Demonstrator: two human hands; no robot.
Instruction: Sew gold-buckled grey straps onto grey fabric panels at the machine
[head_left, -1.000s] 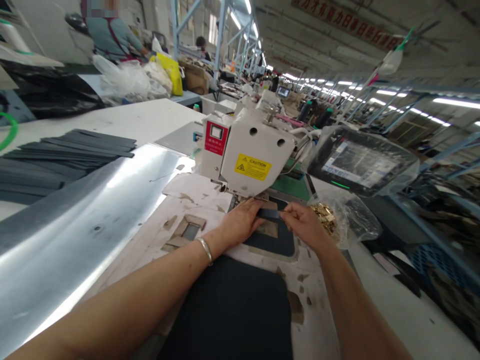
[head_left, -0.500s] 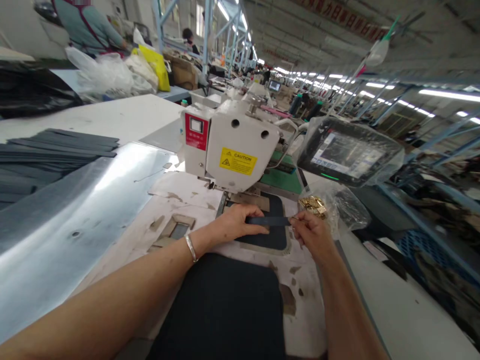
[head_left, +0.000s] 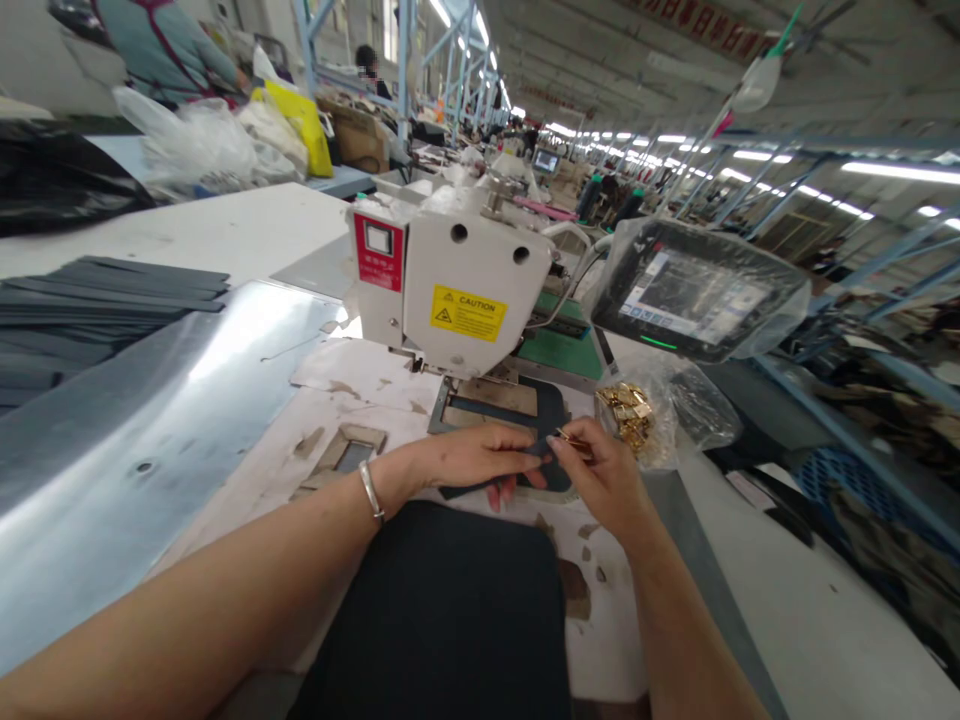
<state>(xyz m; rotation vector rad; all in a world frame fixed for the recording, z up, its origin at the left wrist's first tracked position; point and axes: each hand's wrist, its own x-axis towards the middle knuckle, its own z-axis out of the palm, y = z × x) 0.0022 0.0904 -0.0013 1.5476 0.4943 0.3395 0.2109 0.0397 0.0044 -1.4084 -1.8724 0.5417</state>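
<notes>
My left hand [head_left: 480,458] pinches a short dark strap [head_left: 534,450] just in front of the white sewing machine [head_left: 457,285]. Its fingers curl round the strap's left end. My right hand [head_left: 600,472] meets it from the right, thumb and finger closed on a small gold buckle [head_left: 571,441] at the strap's end. Both hands hover over the dark clamp frame [head_left: 551,410] below the machine head. A large dark panel [head_left: 442,610] lies beneath my forearms.
A plastic bag of gold buckles [head_left: 628,415] sits right of the hands. A wrapped touchscreen [head_left: 697,295] stands behind it. Dark strips [head_left: 97,300] are stacked at far left beside a shiny metal sheet [head_left: 150,420]. Another person [head_left: 161,50] works at the back left.
Both hands drew back from under the machine head toward me, bringing the strap with them. They have come closer together, and the clamp frame now lies uncovered.
</notes>
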